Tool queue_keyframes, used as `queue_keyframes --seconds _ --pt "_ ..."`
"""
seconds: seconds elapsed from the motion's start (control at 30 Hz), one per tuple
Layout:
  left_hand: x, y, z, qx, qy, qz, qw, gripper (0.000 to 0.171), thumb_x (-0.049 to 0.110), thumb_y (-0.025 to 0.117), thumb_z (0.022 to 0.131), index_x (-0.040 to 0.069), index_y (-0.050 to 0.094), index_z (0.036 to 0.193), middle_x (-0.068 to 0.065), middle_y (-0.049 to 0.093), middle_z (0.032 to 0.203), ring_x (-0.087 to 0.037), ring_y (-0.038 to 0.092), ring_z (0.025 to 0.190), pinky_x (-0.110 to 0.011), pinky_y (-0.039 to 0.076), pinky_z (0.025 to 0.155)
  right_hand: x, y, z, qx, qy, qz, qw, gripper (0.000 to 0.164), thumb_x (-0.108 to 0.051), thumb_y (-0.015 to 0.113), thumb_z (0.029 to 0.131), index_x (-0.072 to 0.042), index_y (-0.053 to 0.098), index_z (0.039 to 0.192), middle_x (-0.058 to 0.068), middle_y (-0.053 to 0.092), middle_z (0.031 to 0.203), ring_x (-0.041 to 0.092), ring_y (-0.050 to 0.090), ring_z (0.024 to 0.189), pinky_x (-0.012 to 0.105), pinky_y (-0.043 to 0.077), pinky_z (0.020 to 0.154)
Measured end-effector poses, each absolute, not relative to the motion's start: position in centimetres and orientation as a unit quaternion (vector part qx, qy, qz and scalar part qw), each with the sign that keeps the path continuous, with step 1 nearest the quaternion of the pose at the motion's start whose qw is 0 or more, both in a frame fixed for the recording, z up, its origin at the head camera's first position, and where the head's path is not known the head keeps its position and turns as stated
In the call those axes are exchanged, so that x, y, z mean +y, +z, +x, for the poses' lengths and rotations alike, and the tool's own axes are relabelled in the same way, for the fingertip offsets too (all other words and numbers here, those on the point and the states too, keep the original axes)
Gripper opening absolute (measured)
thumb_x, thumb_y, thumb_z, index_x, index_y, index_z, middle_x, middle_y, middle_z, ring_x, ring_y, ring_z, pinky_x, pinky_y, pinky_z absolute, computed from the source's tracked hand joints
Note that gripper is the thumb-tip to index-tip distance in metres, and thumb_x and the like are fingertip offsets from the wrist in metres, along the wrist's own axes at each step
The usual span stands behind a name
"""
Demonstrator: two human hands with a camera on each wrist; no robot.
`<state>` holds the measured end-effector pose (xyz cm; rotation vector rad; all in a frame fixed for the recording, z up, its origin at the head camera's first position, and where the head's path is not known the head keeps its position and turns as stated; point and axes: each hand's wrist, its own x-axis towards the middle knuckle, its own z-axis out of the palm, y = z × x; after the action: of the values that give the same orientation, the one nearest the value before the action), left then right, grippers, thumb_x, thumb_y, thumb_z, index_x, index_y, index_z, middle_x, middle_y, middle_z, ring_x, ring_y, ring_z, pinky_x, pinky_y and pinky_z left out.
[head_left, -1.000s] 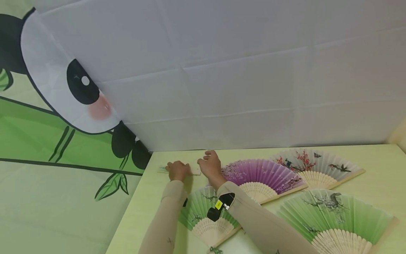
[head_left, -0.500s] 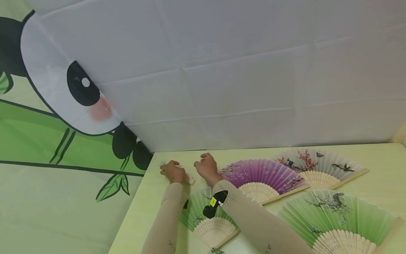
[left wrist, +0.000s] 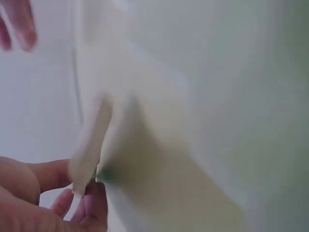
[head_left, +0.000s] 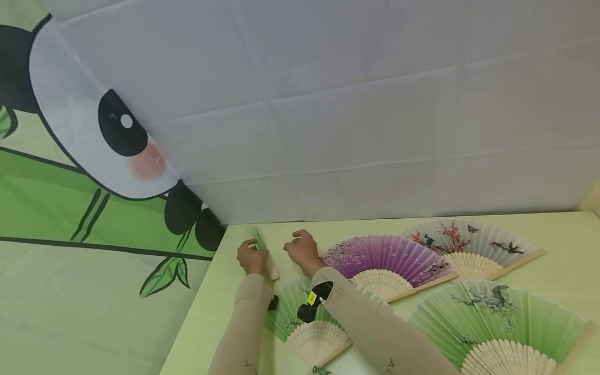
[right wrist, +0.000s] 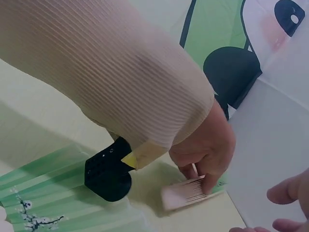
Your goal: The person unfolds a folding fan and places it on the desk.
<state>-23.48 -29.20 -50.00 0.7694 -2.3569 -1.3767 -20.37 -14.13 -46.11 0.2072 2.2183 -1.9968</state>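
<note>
My left hand (head_left: 252, 258) pinches a folded hand fan (head_left: 271, 268) over the far left of the table. Its pale ribs point toward me, and a strip of green cloth shows beyond the fingers. The left wrist view is blurred, but the fan (left wrist: 91, 145) appears between thumb and fingers there. In the right wrist view the closed fan's ribs (right wrist: 183, 194) sit just under the left hand (right wrist: 207, 145). A short way to the right, my right hand (head_left: 302, 250) hovers with loosely bent fingers, apart from the fan and holding nothing.
Spread fans lie about: a green one (head_left: 286, 312) under the forearms, a purple one (head_left: 379, 255), a white flowered one (head_left: 433, 239) at the back, and a larger green one (head_left: 506, 312) at right. A white cloth backdrop (head_left: 351, 130) borders the table's back edge.
The left hand has turned the closed fan from lying crosswise to pointing away from me, shifting slightly left and nearer. My right hand has moved a little left and toward me.
</note>
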Motion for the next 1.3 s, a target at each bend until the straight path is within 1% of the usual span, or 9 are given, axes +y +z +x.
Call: queue_keyframes --seconds 0.13,0.3,0.53,0.7,0.77,0.97,1.07,1.17,1.3 --pt "-28.3 -49.1 -23.4 -0.776 -0.559 0.250 0.149 0.047 -0.012 0.070 0.088 -0.007 0.066 0.134 -0.035 0.065 0.130 -0.046 0.067 0.113 -0.043 0.060 0.085 -14.2 -46.3 -20.4 0.740 -0.666 0.056 0.077 0.042 -0.010 0.069 0.095 0.003 0.063 0.135 0.021 0.071 0.123 0.037 0.068 0.113 0.047 0.057 0.094" --pt "-26.3 -47.2 -23.1 -0.712 -0.665 0.208 0.088 0.051 -0.011 0.070 0.094 -0.007 0.059 0.143 -0.034 0.058 0.142 -0.038 0.066 0.119 -0.032 0.058 0.087 -13.8 -46.6 -20.9 0.749 -0.658 0.048 0.061 0.042 -0.015 0.066 0.100 0.005 0.065 0.137 0.024 0.072 0.126 0.039 0.070 0.114 0.050 0.058 0.096" --pt "-24.0 -46.6 -22.7 -0.687 -0.707 0.170 0.014 0.051 -0.006 0.068 0.099 -0.002 0.056 0.148 -0.029 0.058 0.146 -0.017 0.069 0.102 -0.023 0.056 0.082 -12.8 -47.1 -21.5 0.732 -0.677 0.066 0.045 0.038 -0.014 0.060 0.106 0.008 0.066 0.136 0.026 0.070 0.129 0.040 0.068 0.118 0.049 0.058 0.097" --pt "-23.4 -47.0 -22.2 -0.677 -0.716 0.169 0.011 0.049 -0.004 0.068 0.100 -0.003 0.056 0.148 -0.030 0.061 0.142 -0.012 0.071 0.092 -0.030 0.058 0.090 -12.1 -47.3 -21.3 0.702 -0.705 0.088 0.045 0.034 -0.011 0.060 0.107 0.009 0.067 0.133 0.026 0.071 0.125 0.039 0.071 0.110 0.044 0.062 0.088" --pt "-23.3 -47.0 -21.9 -0.677 -0.714 0.176 0.017 0.050 -0.002 0.068 0.100 -0.004 0.055 0.148 -0.029 0.063 0.139 -0.012 0.071 0.090 -0.035 0.058 0.096 -11.9 -47.4 -21.2 0.694 -0.712 0.096 0.049 0.033 -0.011 0.060 0.106 0.009 0.067 0.132 0.026 0.071 0.125 0.038 0.071 0.110 0.044 0.061 0.089" --pt "-23.2 -47.4 -21.4 -0.693 -0.692 0.202 0.013 0.044 0.010 0.067 0.104 -0.004 0.060 0.145 -0.024 0.068 0.132 -0.022 0.070 0.103 -0.049 0.054 0.106 -11.5 -47.7 -20.7 0.679 -0.723 0.112 0.064 0.030 -0.012 0.062 0.106 0.007 0.070 0.129 0.025 0.071 0.124 0.037 0.070 0.113 0.046 0.059 0.094" --pt "-23.1 -47.5 -21.2 -0.694 -0.689 0.209 0.015 0.040 0.011 0.067 0.104 -0.004 0.064 0.141 -0.023 0.068 0.130 -0.024 0.069 0.105 -0.045 0.057 0.101 -11.3 -47.8 -20.4 0.661 -0.739 0.114 0.066 0.030 -0.010 0.063 0.106 0.008 0.069 0.129 0.026 0.070 0.123 0.037 0.071 0.111 0.044 0.061 0.091" --pt "-23.1 -47.6 -21.2 -0.686 -0.695 0.214 0.031 0.037 0.009 0.068 0.103 -0.005 0.066 0.137 -0.021 0.069 0.125 -0.020 0.069 0.098 -0.035 0.061 0.088 -11.0 -47.9 -20.3 0.644 -0.755 0.112 0.057 0.030 -0.006 0.064 0.105 0.011 0.067 0.129 0.028 0.070 0.122 0.039 0.072 0.108 0.042 0.063 0.087" --pt "-23.1 -47.8 -21.1 -0.670 -0.707 0.222 0.056 0.034 0.007 0.067 0.103 -0.006 0.068 0.134 -0.016 0.070 0.116 -0.015 0.068 0.090 -0.024 0.060 0.072 -10.8 -48.2 -20.1 0.620 -0.773 0.128 0.044 0.028 -0.002 0.063 0.104 0.014 0.066 0.128 0.030 0.070 0.120 0.041 0.073 0.106 0.042 0.064 0.085"
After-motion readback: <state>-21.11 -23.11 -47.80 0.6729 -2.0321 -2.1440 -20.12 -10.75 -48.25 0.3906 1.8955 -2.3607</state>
